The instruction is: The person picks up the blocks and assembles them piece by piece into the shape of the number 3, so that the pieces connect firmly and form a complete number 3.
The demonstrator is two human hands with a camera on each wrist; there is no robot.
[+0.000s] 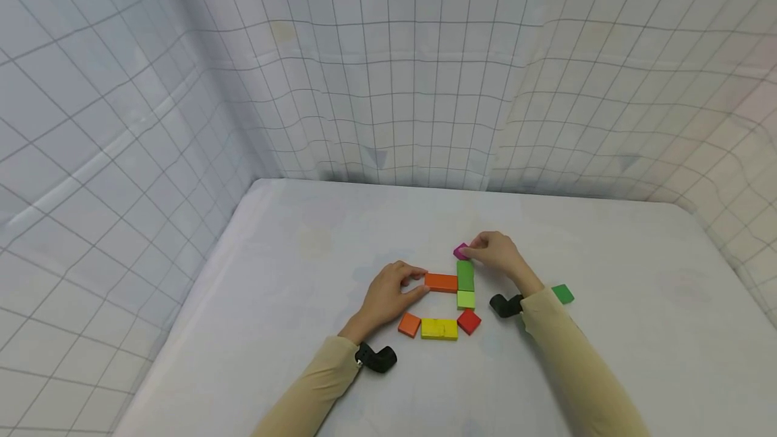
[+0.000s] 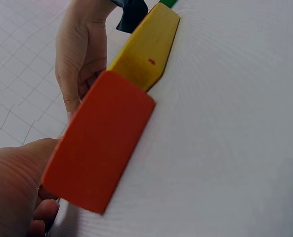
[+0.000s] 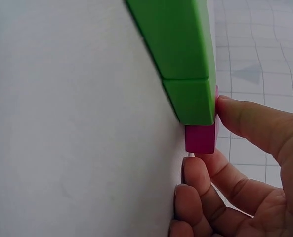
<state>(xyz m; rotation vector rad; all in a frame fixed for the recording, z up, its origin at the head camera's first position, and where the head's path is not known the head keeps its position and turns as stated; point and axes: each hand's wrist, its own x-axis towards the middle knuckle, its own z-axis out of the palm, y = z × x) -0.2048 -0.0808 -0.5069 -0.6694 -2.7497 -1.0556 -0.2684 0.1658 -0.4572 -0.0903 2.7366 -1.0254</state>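
My right hand (image 1: 499,253) pinches a small magenta block (image 1: 461,252) between thumb and fingers. The block stands cornerwise at the far end of a green block (image 1: 465,276); the right wrist view shows the magenta block (image 3: 200,139) behind the green one. At the left end of a long orange block (image 1: 441,282) is my left hand (image 1: 391,292), thumb and index finger at its two sides. That orange block abuts the green block. A light green block (image 1: 466,300) adjoins the green one's near end. In the left wrist view a small orange block (image 2: 99,140) hides the left fingertips.
Nearer me, a yellow piece (image 1: 439,329) lies between a small orange block (image 1: 409,324) and a red block (image 1: 469,322), both turned cornerwise. Another green block (image 1: 563,294) lies beside the right forearm. A grid-patterned curtain (image 1: 413,86) rises behind the white table (image 1: 291,288).
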